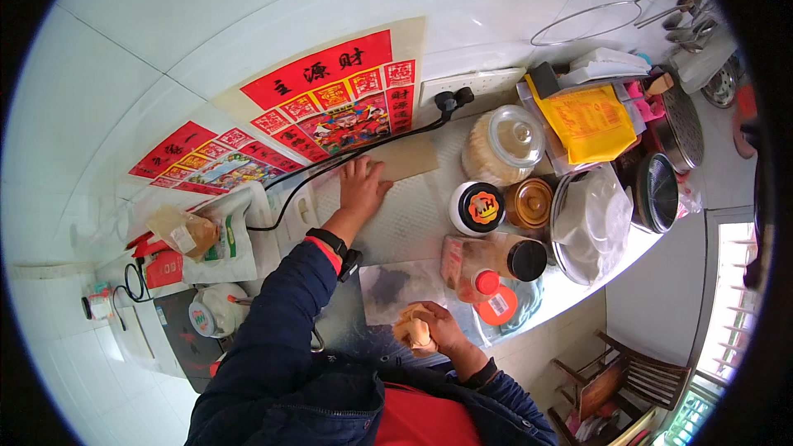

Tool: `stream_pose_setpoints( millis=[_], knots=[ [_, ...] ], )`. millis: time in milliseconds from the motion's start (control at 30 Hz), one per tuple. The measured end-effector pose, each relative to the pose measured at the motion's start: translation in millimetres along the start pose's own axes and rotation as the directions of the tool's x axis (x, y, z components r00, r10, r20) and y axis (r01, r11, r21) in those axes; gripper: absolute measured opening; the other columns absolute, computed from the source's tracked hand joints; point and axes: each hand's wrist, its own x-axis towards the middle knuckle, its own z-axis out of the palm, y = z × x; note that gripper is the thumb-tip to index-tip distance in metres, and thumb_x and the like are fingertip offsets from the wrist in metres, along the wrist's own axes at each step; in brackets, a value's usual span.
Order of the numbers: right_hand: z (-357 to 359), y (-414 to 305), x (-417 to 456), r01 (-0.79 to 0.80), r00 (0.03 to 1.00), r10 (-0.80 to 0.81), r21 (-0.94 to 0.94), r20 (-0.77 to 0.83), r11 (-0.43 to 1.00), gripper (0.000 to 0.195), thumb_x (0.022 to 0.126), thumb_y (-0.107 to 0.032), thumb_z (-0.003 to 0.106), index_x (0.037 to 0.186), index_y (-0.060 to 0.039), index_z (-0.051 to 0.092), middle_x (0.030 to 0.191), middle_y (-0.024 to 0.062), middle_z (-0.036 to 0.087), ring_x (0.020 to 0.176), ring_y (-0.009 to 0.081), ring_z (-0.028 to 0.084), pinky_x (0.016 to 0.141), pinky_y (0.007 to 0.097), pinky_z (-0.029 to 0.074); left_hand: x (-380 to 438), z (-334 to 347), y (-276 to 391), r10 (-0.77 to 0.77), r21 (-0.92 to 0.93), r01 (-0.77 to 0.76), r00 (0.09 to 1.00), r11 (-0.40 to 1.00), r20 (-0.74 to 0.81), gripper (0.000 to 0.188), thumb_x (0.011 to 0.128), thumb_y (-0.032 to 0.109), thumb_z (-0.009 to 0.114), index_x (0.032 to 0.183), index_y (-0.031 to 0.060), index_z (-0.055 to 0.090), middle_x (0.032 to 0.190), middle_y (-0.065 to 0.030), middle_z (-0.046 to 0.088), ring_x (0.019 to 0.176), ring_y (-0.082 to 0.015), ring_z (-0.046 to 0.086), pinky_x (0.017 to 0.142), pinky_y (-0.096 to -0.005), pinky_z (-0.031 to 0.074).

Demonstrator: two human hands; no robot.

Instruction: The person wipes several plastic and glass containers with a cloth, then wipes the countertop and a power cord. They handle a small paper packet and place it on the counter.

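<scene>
My left hand (pixel 361 189) reaches to the back of the counter (pixel 403 217), palm down. Its fingers touch or lie beside a flat brown board or sheet (pixel 406 158) by the wall; whether they grip its edge is not clear. Black cables (pixel 365 152) run just above the fingertips. My right hand (pixel 443 331) is closed around a crumpled orange cloth (pixel 413 328) near my body, above the front of the counter. A grey, stained sheet (pixel 396 291) lies behind the cloth. Close by stand a red-capped plastic jar (pixel 461 269) and a black-lidded jar (pixel 517 257).
On the right stand a glass jar (pixel 502 145), a white jar with black lid (pixel 477 209), an amber jar (pixel 528 203), a plastic-covered bowl (pixel 591 223) and a yellow packet (pixel 588 124). White bags (pixel 232 248) and an induction cooktop (pixel 186 334) are at left. A wooden chair (pixel 619 378) stands beyond the counter.
</scene>
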Motion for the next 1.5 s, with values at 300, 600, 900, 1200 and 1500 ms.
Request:
stream_pose_setpoints(
  millis=[300,600,900,1200,1500],
  knots=[
    [-13.8,18.2,8.4,0.256,0.966,-0.254,-0.296,0.044,0.920,0.029,0.095,-0.019,0.056,0.115,0.0009,0.062,0.105,0.0125,0.067,0.092,0.0215,0.067,0.083,0.0323,0.054,2.5,-18.7,-1.8,0.099,0.008,-0.103,0.974,0.995,0.202,0.049,0.075,0.016,0.068,0.123,0.0108,0.059,0.129,-0.0192,0.047,0.119,-0.0390,0.043,0.100,-0.0514,0.038],
    [-7.6,25.9,22.7,0.133,0.982,-0.183,-0.541,-0.039,0.831,0.033,0.093,-0.026,0.060,0.115,-0.0014,0.062,0.102,0.0119,0.069,0.093,0.0194,0.065,0.081,0.0302,0.052,-8.4,-80.6,16.0,-0.027,-0.097,0.113,0.773,0.989,0.633,0.046,0.082,0.020,0.063,0.124,0.0024,0.056,0.124,-0.0242,0.054,0.115,-0.0434,0.053,0.096,-0.0494,0.048],
    [50.2,-8.2,82.9,0.525,0.545,-0.822,-0.831,0.162,0.185,0.050,0.084,-0.017,0.067,0.127,0.0021,0.052,0.125,0.0284,0.055,0.119,0.0452,0.050,0.104,0.0504,0.038,-54.5,-127.8,2.1,-0.232,0.154,0.176,0.624,0.972,0.747,0.052,0.081,0.028,0.072,0.123,0.0025,0.056,0.126,-0.0230,0.053,0.120,-0.0421,0.050,0.100,-0.0477,0.045],
    [61.4,-137.7,242.0,0.243,0.148,-0.894,-0.860,-0.424,0.448,0.066,0.080,-0.016,0.067,0.134,0.0094,0.038,0.143,0.0408,0.029,0.135,0.0528,0.029,0.115,0.0560,0.022,-56.4,-132.3,-66.0,-0.328,0.243,0.227,0.509,0.943,0.796,0.061,0.082,0.027,0.068,0.137,0.0102,0.047,0.141,-0.0268,0.041,0.127,-0.0491,0.043,0.104,-0.0513,0.043],
    [63.8,-153.1,277.9,0.105,0.166,-0.932,-0.934,-0.322,0.341,0.069,0.071,-0.019,0.074,0.128,0.0071,0.046,0.126,0.0274,0.050,0.119,0.0414,0.045,0.103,0.0531,0.034,-51.8,-113.9,-84.0,-0.312,0.160,0.310,0.542,0.937,0.780,0.066,0.080,0.027,0.072,0.134,0.0043,0.042,0.132,-0.0395,0.039,0.113,-0.0507,0.054,0.094,-0.0508,0.049]
  ],
)
